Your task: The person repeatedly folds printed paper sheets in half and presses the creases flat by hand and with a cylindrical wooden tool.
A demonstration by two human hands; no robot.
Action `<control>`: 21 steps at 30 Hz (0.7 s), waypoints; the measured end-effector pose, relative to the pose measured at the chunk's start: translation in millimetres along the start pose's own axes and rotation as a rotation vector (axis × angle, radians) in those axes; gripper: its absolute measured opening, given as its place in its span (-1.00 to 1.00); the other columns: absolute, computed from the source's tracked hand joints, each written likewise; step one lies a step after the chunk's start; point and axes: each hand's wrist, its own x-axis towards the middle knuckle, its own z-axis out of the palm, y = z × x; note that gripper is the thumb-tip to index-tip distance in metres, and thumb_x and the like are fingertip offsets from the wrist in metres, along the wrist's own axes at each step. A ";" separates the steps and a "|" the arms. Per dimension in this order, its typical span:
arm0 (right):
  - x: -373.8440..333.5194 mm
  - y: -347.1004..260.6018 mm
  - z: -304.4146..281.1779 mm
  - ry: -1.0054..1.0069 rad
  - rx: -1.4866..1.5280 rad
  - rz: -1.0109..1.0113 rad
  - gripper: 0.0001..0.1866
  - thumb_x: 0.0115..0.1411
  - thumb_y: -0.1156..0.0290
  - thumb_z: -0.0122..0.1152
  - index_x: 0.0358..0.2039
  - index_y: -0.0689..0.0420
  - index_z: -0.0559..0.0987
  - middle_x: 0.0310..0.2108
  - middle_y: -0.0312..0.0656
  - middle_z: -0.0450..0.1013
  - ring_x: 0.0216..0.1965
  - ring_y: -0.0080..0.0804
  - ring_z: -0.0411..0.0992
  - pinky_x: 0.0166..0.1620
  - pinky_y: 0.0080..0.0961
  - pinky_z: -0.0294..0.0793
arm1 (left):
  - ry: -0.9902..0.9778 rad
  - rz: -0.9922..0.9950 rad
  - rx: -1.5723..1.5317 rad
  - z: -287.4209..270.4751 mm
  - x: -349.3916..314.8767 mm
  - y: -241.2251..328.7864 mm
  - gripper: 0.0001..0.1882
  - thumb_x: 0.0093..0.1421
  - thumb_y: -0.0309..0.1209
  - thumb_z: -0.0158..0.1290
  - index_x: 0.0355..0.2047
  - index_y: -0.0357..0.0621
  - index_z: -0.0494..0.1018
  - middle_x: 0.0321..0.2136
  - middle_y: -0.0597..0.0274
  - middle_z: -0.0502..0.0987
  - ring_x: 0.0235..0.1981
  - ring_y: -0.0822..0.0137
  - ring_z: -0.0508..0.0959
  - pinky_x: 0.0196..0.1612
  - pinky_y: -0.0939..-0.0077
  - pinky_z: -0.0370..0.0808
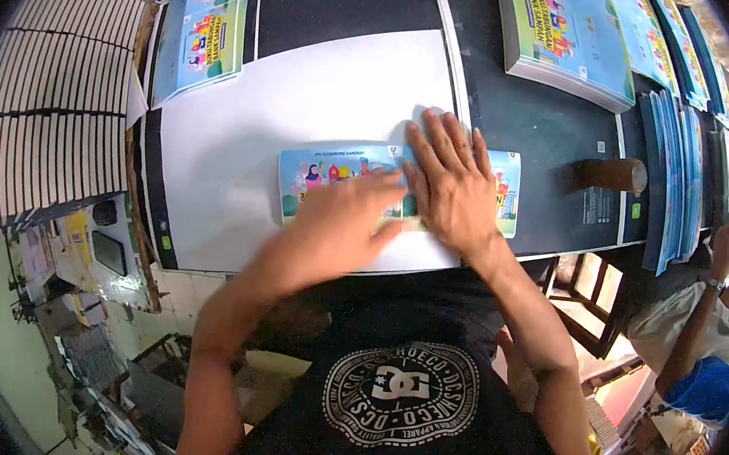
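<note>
A light-blue printed booklet sheet (349, 158) with coloured cartoon figures lies lengthwise near the front edge of a white board (309, 77). My right hand (452, 188) rests flat on its right half, fingers stretched forward past the far edge. Over the left half is my left hand (339, 221), blurred by movement, its fingers reaching toward the right hand and its thumb apart. Neither hand grips anything. Both hands cover the middle of the sheet, so I cannot tell whether it is folded there.
Matching printed sheets are stacked at the far left (203, 36) and far right (566, 49). A brown cylinder (615, 174) lies on the black surface beside blue booklet bundles (672, 178). Tall white-edged book stacks (52, 101) line the left. Another person (695, 347) is at the right.
</note>
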 end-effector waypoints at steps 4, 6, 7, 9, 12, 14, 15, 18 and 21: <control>-1.5 2.9 3.8 0.035 -0.016 0.005 -0.51 0.39 0.17 0.07 0.28 0.01 0.48 0.37 -0.09 0.32 0.40 -0.08 0.25 0.42 0.02 0.16 | 0.859 0.209 0.008 -68.1 74.3 9.5 -0.75 0.42 -0.31 0.05 -0.10 -0.25 0.56 -0.30 -0.10 0.62 -0.24 -0.12 0.62 -0.15 0.14 0.54; -2.4 4.0 5.8 0.047 -0.013 -0.003 -0.45 0.37 0.13 0.10 0.29 0.10 0.47 0.37 -0.06 0.31 0.41 -0.09 0.23 0.42 0.01 0.15 | 1.027 0.249 0.025 -73.7 109.9 18.2 -0.79 0.37 -0.40 0.07 -0.06 -0.24 0.52 -0.21 -0.05 0.56 -0.13 -0.11 0.52 0.01 0.10 0.45; -3.9 4.3 7.6 0.037 -0.034 -0.006 -0.41 0.36 0.10 0.11 0.28 0.18 0.45 0.37 -0.01 0.31 0.41 -0.07 0.23 0.42 0.00 0.15 | 1.073 0.282 0.154 -54.3 134.0 3.9 -0.77 0.35 -0.40 0.08 -0.04 -0.23 0.51 -0.09 -0.06 0.52 -0.03 -0.11 0.48 0.07 0.05 0.40; -3.5 3.0 5.4 0.037 -0.044 -0.022 -0.37 0.35 0.07 0.13 0.27 0.26 0.44 0.36 0.04 0.31 0.41 -0.06 0.22 0.43 -0.01 0.14 | 0.925 0.224 0.331 19.6 141.6 -41.1 -0.71 0.33 -0.39 0.07 0.03 -0.20 0.48 0.08 -0.05 0.44 0.13 -0.11 0.41 0.19 -0.03 0.32; -9.5 5.3 1.7 0.022 -0.004 -0.010 -0.30 0.34 0.02 0.13 0.26 0.37 0.42 0.35 0.14 0.30 0.41 -0.01 0.22 0.44 -0.04 0.12 | 0.762 0.157 0.341 46.9 139.6 -58.1 -0.68 0.34 -0.39 0.06 0.07 -0.17 0.48 0.14 -0.03 0.42 0.19 -0.10 0.39 0.24 -0.04 0.29; -3.8 5.2 4.5 0.059 0.037 -0.001 -0.29 0.35 0.01 0.13 0.25 0.39 0.42 0.33 0.17 0.31 0.40 0.02 0.23 0.43 -0.04 0.13 | 0.802 0.154 0.332 44.3 140.1 -55.2 -0.68 0.33 -0.39 0.07 0.07 -0.17 0.48 0.14 -0.02 0.42 0.19 -0.09 0.40 0.25 -0.03 0.29; -4.7 5.7 4.4 0.066 0.057 0.008 -0.33 0.35 0.00 0.13 0.27 0.27 0.45 0.33 0.13 0.33 0.39 0.00 0.24 0.41 -0.03 0.17 | 0.791 0.153 0.341 42.7 140.8 -54.3 -0.68 0.33 -0.39 0.07 0.06 -0.17 0.48 0.14 -0.02 0.42 0.18 -0.09 0.41 0.25 -0.02 0.29; -9.8 5.8 5.0 0.067 0.045 -0.020 -0.41 0.36 0.00 0.13 0.28 0.06 0.49 0.32 0.08 0.35 0.37 -0.01 0.27 0.39 -0.03 0.21 | 0.907 0.154 0.299 22.7 142.1 -50.0 -0.71 0.37 -0.37 0.04 0.03 -0.22 0.48 0.07 -0.01 0.47 0.15 -0.06 0.43 0.22 0.05 0.32; -7.1 7.0 2.5 0.076 0.054 -0.004 -0.47 0.35 0.00 0.14 0.27 -0.11 0.51 0.32 0.04 0.36 0.36 -0.02 0.30 0.38 -0.03 0.22 | 1.141 0.309 0.230 -40.6 132.3 -19.0 -0.71 0.48 -0.31 -0.08 0.00 -0.25 0.50 -0.05 0.01 0.53 0.01 0.03 0.48 0.13 0.17 0.36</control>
